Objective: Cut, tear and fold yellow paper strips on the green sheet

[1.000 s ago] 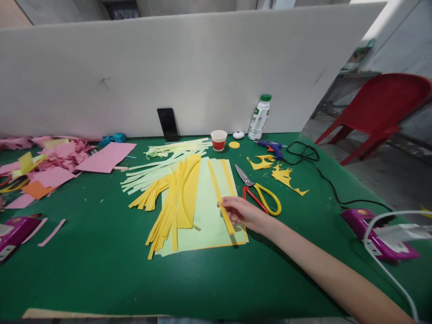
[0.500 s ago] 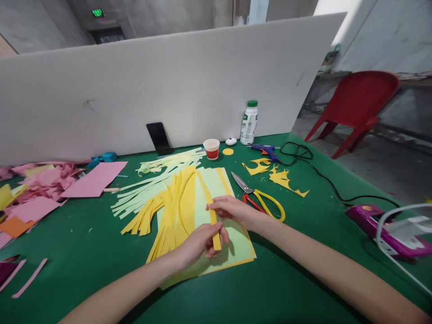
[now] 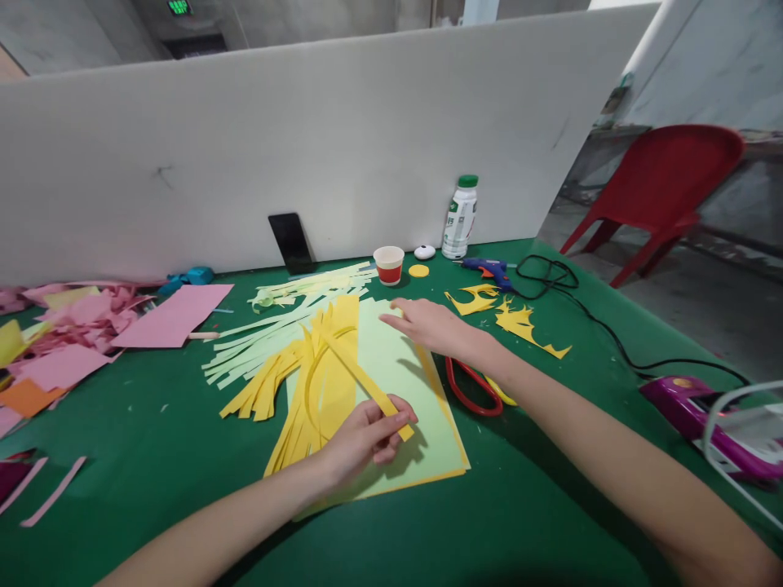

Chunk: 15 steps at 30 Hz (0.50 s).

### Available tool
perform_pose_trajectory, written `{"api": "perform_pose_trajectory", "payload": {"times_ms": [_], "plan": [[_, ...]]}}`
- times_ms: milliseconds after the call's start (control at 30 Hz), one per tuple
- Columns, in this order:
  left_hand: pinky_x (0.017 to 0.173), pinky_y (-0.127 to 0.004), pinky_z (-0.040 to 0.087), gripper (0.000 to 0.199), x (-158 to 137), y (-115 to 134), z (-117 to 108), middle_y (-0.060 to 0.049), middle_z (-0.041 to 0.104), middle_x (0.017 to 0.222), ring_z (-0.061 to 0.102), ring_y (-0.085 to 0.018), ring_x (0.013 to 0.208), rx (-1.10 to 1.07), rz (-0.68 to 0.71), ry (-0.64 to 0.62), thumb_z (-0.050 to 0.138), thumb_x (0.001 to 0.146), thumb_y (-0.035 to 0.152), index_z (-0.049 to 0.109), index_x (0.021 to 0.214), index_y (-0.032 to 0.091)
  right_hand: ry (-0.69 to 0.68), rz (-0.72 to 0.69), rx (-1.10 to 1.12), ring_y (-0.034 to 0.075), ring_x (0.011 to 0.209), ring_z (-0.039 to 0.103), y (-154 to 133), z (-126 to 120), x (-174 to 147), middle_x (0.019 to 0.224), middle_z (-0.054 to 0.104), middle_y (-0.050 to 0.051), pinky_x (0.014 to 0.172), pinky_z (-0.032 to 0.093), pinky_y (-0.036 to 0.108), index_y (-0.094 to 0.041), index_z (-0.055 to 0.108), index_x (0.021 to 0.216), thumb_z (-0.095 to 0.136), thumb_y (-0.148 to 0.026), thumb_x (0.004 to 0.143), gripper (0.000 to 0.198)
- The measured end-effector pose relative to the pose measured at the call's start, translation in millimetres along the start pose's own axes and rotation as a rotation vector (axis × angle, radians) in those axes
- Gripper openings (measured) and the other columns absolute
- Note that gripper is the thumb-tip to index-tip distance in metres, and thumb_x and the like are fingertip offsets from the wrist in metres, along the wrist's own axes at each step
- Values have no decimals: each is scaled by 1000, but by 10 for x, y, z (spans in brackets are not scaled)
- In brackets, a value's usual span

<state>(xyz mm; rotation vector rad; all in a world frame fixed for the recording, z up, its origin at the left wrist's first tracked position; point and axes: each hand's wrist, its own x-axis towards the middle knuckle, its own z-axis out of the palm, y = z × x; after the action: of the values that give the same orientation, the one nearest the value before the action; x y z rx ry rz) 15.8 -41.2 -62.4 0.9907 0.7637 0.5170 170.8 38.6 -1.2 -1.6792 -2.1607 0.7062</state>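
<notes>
Between the thumb and fingers of my left hand is a yellow paper strip, slanting up and left over a bundle of yellow fringed strips. Above the far part of the light green sheets reaches my right hand, its fingers stretched out and holding nothing that I can see. Yellow edges show under the green sheets. Scissors with red and yellow handles lie right of the sheets; my right hand and forearm hide their blades and part of the yellow handle.
Light green strips lie behind the yellow ones. A paper cup, a yellow disc, a bottle, a blue glue gun with cord and yellow scraps stand further back. Pink paper is left, a purple device right.
My right hand has let go of the yellow strip and moved up and away, its fingers now extended. The strip in my left hand has tilted further left. The view has shifted slightly.
</notes>
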Motion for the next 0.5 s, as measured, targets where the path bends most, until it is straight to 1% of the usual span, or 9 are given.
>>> {"api": "perform_pose_trajectory", "payload": {"times_ms": [67,100,200,267,367,433,500], "plan": [[39,-19,13,31,6,77,-30,7,42,47,27,-1,34,1,34,17,63,70,41,52,77,13,35,35,-82,25,91,55,155,13,-252,92,60,13,76,40,41,-11,56,99,44,-31,84,27],[39,-19,14,29,16,133,-54,7,43,48,28,-1,35,3,52,23,63,71,40,52,78,13,29,45,-104,26,86,56,231,36,-378,88,61,13,72,41,39,-11,57,95,44,-28,83,25],[40,-19,17,23,74,313,-175,6,45,51,30,-2,37,24,85,27,62,73,35,54,80,14,-21,37,-100,21,76,59,401,142,-693,84,64,8,64,41,31,-16,61,85,41,-26,83,22],[41,-19,19,20,127,382,-277,5,47,54,31,-2,38,58,94,11,61,75,33,56,79,14,-48,16,-77,19,73,59,445,197,-808,82,66,6,63,41,29,-18,62,82,41,-27,83,22],[42,-19,23,17,182,348,-403,3,50,53,37,-4,42,133,79,-23,62,75,28,60,77,11,-20,-5,-47,18,70,58,417,210,-786,79,66,5,61,42,29,-17,61,88,39,-27,84,24],[43,-19,24,16,182,273,-444,3,50,51,39,-4,43,165,69,-41,61,75,27,60,76,11,-4,-40,-22,17,69,58,357,216,-640,77,65,6,61,43,30,-15,59,95,36,-25,86,26],[44,-19,25,15,149,207,-454,4,48,49,39,-4,42,177,61,-55,59,76,28,60,75,12,-35,-117,14,15,71,58,278,277,-407,79,65,5,63,45,30,-14,57,101,35,-22,87,27]]}}
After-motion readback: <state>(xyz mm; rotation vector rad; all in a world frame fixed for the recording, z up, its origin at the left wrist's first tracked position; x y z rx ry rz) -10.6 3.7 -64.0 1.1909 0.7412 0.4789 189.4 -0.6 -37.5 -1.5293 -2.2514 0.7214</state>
